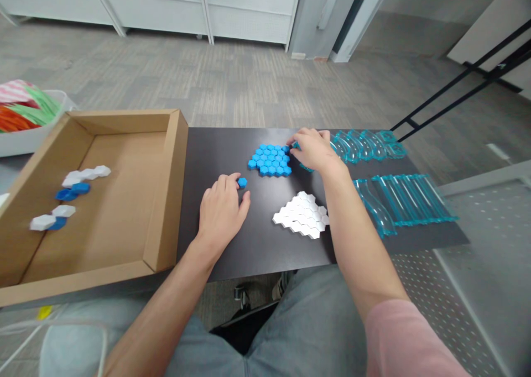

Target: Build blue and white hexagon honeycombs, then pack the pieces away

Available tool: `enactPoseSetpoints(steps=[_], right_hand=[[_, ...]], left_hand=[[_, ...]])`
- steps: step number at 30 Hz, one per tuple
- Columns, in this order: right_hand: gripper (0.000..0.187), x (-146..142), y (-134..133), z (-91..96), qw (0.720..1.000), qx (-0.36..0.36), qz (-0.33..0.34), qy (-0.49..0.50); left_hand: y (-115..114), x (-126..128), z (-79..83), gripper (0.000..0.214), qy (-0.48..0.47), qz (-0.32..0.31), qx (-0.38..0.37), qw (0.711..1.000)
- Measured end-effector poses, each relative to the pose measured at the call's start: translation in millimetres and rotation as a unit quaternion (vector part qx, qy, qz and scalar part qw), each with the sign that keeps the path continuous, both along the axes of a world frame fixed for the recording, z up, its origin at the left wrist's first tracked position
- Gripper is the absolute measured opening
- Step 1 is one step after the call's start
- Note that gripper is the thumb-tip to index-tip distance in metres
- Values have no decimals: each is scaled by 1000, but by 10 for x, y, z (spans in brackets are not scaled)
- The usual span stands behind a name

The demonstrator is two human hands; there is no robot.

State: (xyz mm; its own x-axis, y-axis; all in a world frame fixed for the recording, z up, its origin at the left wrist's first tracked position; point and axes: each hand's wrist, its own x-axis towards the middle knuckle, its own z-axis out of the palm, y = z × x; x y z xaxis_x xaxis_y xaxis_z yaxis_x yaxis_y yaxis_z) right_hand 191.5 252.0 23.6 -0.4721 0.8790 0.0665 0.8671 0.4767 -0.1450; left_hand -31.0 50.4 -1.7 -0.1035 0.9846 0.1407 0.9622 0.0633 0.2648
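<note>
My left hand (222, 208) rests palm down on the black table (257, 244), fingers together, fingertips touching a single blue hexagon piece (243, 182). My right hand (314, 149) reaches to the right edge of a cluster of blue hexagon pieces (270, 160), fingers curled in a pinch at that edge; what it pinches is hidden. A cluster of white hexagon pieces (302, 215) lies nearer me, just left of my right forearm.
An open cardboard box (124, 200) at the left holds several loose white and blue hexagon pieces (68, 197). Clear turquoise curved track pieces (365, 145) and straight ones (409, 200) lie at the table's right. A bin of colourful items (25, 109) stands far left.
</note>
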Motion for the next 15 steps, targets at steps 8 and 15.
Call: enactPoseSetpoints(steps=[8,15], right_hand=[[29,9,20,-45,1000,14,9,-5],[29,-20,18,-52,1000,11,2,-1]], left_hand=[[-8,-11,-9,37,-4,-6,8,1000],[-10,2,-6,38,-7,-1,7,1000]])
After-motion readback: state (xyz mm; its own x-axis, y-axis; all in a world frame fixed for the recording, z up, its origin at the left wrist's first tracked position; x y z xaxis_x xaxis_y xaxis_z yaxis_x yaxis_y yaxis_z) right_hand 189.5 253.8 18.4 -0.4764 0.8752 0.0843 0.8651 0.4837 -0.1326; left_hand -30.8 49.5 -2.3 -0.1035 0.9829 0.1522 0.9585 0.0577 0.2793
